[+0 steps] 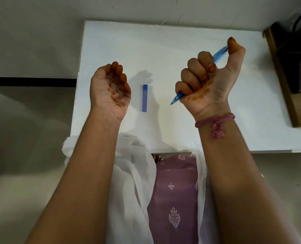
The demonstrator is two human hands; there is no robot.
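Pen point(220, 53): light, stiff, slick plastic; above the table point(163, 41), right half; grip mid-barrel.
Right hand point(211, 80): fingers clamped round pen, thumb on its end.
Left hand point(111, 88): loosely curled, empty.

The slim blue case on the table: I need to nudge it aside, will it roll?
The blue case looks flat-sided, so it will probably slide rather than roll. It seems thin, rigid plastic, likely very light. On the smooth white table a nudge may skid it.
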